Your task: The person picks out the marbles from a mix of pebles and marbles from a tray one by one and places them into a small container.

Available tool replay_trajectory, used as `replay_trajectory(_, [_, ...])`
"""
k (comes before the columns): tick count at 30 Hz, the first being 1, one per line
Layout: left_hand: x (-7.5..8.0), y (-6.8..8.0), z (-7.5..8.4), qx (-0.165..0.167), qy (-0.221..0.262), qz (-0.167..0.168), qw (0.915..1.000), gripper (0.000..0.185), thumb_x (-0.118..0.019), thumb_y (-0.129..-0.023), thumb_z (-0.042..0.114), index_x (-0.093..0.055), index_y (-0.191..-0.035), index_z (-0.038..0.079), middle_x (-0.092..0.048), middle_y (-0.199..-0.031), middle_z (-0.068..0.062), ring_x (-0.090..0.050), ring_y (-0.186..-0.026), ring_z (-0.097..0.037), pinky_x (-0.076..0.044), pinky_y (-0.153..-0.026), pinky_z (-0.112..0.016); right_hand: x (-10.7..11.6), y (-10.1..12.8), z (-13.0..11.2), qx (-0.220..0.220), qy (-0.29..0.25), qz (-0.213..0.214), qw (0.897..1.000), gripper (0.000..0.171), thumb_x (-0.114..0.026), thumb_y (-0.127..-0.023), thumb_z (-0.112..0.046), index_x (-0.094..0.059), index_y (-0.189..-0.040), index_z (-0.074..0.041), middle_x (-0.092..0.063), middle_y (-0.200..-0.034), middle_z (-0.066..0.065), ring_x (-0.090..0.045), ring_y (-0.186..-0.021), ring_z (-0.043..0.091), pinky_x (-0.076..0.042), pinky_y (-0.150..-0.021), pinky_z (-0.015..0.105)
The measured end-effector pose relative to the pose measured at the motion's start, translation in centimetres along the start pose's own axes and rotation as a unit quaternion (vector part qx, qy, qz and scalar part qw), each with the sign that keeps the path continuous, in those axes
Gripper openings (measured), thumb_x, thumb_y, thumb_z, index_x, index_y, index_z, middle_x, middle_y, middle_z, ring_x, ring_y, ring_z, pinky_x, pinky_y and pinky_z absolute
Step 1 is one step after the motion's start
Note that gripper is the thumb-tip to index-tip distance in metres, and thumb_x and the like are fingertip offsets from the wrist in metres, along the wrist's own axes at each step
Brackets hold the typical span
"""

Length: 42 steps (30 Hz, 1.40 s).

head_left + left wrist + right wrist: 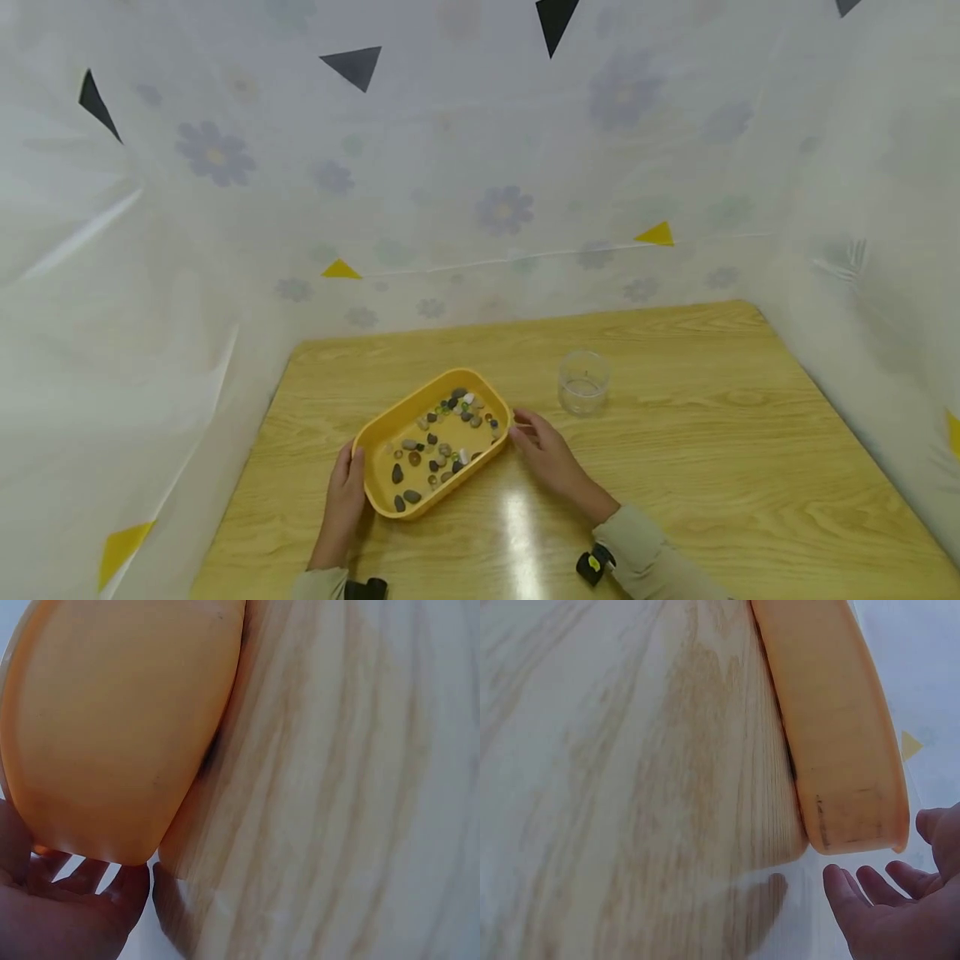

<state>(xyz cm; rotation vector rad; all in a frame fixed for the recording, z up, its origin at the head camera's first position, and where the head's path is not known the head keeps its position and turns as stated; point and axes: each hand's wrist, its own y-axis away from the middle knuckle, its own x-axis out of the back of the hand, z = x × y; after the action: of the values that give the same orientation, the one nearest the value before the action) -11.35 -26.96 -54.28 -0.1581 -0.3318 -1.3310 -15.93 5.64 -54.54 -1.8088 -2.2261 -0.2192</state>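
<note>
Both hands are parked on either side of the yellow tray. The left hand is laid flat against the tray's near-left end, fingers straight and touching the wall, nothing actually gripped. The right hand is held just beside the far-right end, fingers relaxed and spread; in the right wrist view a small gap can be seen between the fingertips and the tray wall, so nothing is held there either.

The tray is sat a bit left of the middle of the desk, turned at an angle, and is loaded with small pebbles, mostly grey and dark with a few white and greenish ones mixed in.

What could go wrong, probably: with only flat fingers on one end, the tray could be skidded or tipped if it gets pushed unevenly, and the loose pebbles would be rolled to one side or spilled out. The clear glass jar, standing just to the far right of the right hand, could also be knocked over by a careless sweep.

The desk is a light wood-grain top with a shiny glare spot near the front. It is boxed in by white sheeting printed with pale flowers and dotted with black and yellow triangles.
</note>
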Motion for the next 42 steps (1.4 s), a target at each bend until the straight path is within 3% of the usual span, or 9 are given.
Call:
replay_trajectory(5, [0.0, -0.1, -0.1, -0.003, -0.001, 0.001, 1.0000, 0.054, -0.029, -0.100, 0.044, -0.030, -0.143, 0.011, -0.033, -0.144, -0.013, -0.030, -0.132, -0.026, -0.024, -0.107, -0.046, 0.2, 0.5, -1.9, 0.007, -0.011, -0.006, 1.000, 0.045, -0.049, -0.098, -0.024, -0.043, -0.135, 0.001, -0.048, -0.131, 0.017, -0.053, -0.112, 0.031, -0.046, -0.090, 0.043])
replay_trajectory(11, [0.0, -0.1, -0.2, -0.001, 0.003, -0.007, 1.0000, 0.054, -0.030, -0.100, 0.046, -0.031, -0.142, 0.013, -0.035, -0.143, -0.011, -0.033, -0.130, -0.025, -0.026, -0.106, -0.046, 0.5, 0.9, -3.8, 0.007, -0.027, -0.015, 0.999, 0.042, -0.049, -0.098, -0.017, -0.043, -0.133, 0.004, -0.048, -0.130, 0.022, -0.054, -0.112, 0.032, -0.048, -0.088, 0.039])
replay_trajectory(19, [-0.2, -0.2, 0.2, -0.013, 0.000, -0.014, 0.9998, 0.051, -0.031, -0.100, 0.043, -0.036, -0.140, 0.012, -0.040, -0.139, -0.013, -0.040, -0.125, -0.027, -0.032, -0.102, -0.046, -0.3, 0.1, -0.9, 0.017, -0.010, 0.017, 1.000, 0.041, -0.052, -0.097, -0.024, -0.050, -0.129, 0.000, -0.054, -0.124, 0.017, -0.057, -0.107, 0.027, -0.048, -0.088, 0.039])
replay_trajectory(24, [-0.5, -0.4, 0.5, -0.014, 0.002, -0.024, 0.9996, 0.052, -0.031, -0.100, 0.044, -0.037, -0.140, 0.011, -0.040, -0.140, -0.013, -0.039, -0.126, -0.028, -0.031, -0.103, -0.047, -0.1, 0.3, 0.1, -0.010, -0.019, 0.029, 0.999, 0.042, -0.055, -0.095, -0.028, -0.051, -0.130, -0.005, -0.056, -0.123, 0.012, -0.057, -0.107, 0.024, -0.047, -0.089, 0.038])
replay_trajectory(34, [-1.9, -1.1, 0.5, -0.026, 0.020, -0.052, 0.9981, 0.051, -0.035, -0.099, 0.045, -0.040, -0.138, 0.012, -0.042, -0.139, -0.011, -0.037, -0.128, -0.024, -0.028, -0.105, -0.046, 1.4, 1.8, 0.5, -0.064, -0.039, 0.038, 0.996, 0.043, -0.053, -0.096, -0.026, -0.046, -0.134, -0.006, -0.054, -0.125, 0.011, -0.053, -0.111, 0.024, -0.046, -0.091, 0.038])
replay_trajectory(42, [-3.1, -0.6, 2.5, -0.034, 0.025, -0.086, 0.9954, 0.047, -0.035, -0.101, 0.038, -0.041, -0.138, 0.009, -0.046, -0.134, -0.014, -0.042, -0.123, -0.028, -0.032, -0.102, -0.047, 2.8, 3.7, -0.2, -0.083, -0.058, 0.038, 0.994, 0.042, -0.050, -0.097, -0.019, -0.043, -0.136, -0.005, -0.053, -0.126, 0.015, -0.051, -0.113, 0.026, -0.044, -0.090, 0.036])
